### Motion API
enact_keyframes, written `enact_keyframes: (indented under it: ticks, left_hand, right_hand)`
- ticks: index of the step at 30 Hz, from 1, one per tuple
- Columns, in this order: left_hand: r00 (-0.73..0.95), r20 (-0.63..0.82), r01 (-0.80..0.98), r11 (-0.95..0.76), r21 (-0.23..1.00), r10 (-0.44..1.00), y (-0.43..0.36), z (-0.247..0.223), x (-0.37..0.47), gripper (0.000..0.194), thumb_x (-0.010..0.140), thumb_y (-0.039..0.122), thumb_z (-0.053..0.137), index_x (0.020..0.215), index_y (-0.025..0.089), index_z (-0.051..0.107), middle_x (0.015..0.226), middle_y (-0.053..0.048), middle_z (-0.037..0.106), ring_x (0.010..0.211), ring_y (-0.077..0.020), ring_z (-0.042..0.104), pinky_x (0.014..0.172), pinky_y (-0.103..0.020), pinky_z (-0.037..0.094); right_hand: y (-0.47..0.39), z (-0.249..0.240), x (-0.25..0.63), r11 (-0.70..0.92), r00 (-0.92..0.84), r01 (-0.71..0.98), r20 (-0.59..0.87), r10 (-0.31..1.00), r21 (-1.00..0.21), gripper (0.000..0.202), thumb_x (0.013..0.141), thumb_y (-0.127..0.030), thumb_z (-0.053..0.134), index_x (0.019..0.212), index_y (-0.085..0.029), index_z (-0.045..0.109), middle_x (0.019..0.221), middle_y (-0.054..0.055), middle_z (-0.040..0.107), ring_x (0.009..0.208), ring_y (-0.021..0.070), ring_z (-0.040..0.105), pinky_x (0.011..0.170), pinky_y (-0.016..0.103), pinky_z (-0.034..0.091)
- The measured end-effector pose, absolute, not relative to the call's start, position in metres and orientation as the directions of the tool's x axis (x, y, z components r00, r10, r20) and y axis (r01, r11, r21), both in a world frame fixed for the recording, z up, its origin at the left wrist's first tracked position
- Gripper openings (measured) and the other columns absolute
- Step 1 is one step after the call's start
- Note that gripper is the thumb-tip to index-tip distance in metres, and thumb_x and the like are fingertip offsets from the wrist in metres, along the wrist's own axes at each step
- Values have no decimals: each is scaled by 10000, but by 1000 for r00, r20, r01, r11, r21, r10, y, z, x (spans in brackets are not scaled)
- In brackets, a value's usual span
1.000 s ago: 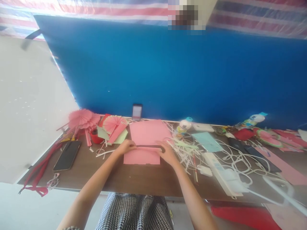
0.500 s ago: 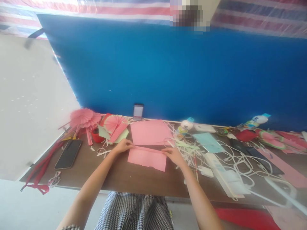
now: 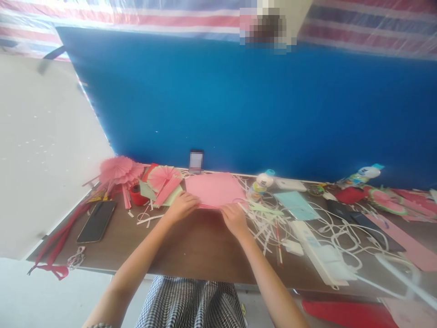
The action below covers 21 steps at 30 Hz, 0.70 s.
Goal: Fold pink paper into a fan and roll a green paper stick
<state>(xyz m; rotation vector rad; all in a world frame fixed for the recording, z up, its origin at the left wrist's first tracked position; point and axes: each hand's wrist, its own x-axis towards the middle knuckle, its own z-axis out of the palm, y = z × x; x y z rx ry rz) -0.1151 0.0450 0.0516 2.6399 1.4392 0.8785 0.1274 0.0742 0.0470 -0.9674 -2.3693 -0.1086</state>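
Observation:
Pink paper (image 3: 215, 187) lies on the dark wooden table in front of me, its near edge running between my hands. My left hand (image 3: 183, 206) is closed on the left end of that edge, fingers curled over the paper. At the right end, my right hand (image 3: 234, 217) pinches the same edge. The smaller pink piece cannot be told apart from the larger sheet now. Left of the paper are a pink pleated paper fan (image 3: 164, 178) and pale green paper (image 3: 172, 199).
A black phone (image 3: 96, 222) lies at left, near a red cup (image 3: 138, 197) and pink paper rosette (image 3: 119, 169). To the right are a bottle (image 3: 262, 184), paper strips (image 3: 264, 214), a light blue packet (image 3: 297, 205), a white power strip (image 3: 316, 253) and tangled cables (image 3: 341, 232).
The smaller pink piece, which lay toward me with its top edge held, has gone up and away onto the larger sheet. Both hands moved closer together along the near edge.

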Motion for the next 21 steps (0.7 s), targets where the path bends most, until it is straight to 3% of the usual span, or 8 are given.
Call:
enact_keyframes:
  ticks: [2, 5, 11, 16, 21]
  left_hand:
    - [476, 470, 784, -601, 157, 743, 41, 47, -110, 270, 874, 257, 352, 1070, 221, 534, 1052, -74, 584, 992, -177, 468, 900, -377, 267]
    - [562, 411, 768, -637, 63, 718, 37, 29, -105, 262, 879, 177, 323, 1040, 210, 527, 1001, -73, 573, 951, -162, 467, 852, -339, 303]
    - [622, 255, 765, -643, 2, 741, 29, -4, -102, 212, 869, 270, 360, 932, 173, 538, 848, -62, 519, 802, -163, 484, 675, -283, 351]
    - [640, 259, 749, -663, 3, 724, 26, -8, -97, 216, 868, 212, 359, 1046, 207, 481, 874, -63, 503, 833, -167, 484, 706, -293, 356]
    - [664, 249, 730, -684, -14, 704, 28, -10, -93, 197, 868, 167, 346, 990, 174, 500, 841, -70, 516, 811, -171, 490, 694, -302, 369]
  right_hand:
    - [71, 39, 126, 752, -604, 656, 553, 575, -65, 305, 858, -161, 330, 911, -179, 630, 837, 82, 650, 810, 196, 554, 763, 350, 372]
    - [62, 23, 127, 798, -698, 602, 511, 502, 38, 306, 863, -142, 317, 957, -176, 606, 896, 95, 635, 849, 196, 543, 760, 351, 373]
    - [49, -6, 129, 843, -822, 514, 370, 432, 158, 274, 847, -83, 327, 817, -153, 590, 749, 74, 592, 701, 177, 504, 660, 319, 374]
    - [52, -8, 124, 834, -823, 527, 344, 452, 163, 244, 824, -67, 351, 795, -159, 574, 724, 62, 555, 682, 177, 473, 653, 311, 352]
    - [53, -8, 116, 837, -804, 538, 360, 473, 103, 213, 840, -115, 376, 865, -173, 579, 729, 51, 552, 697, 170, 486, 665, 301, 347]
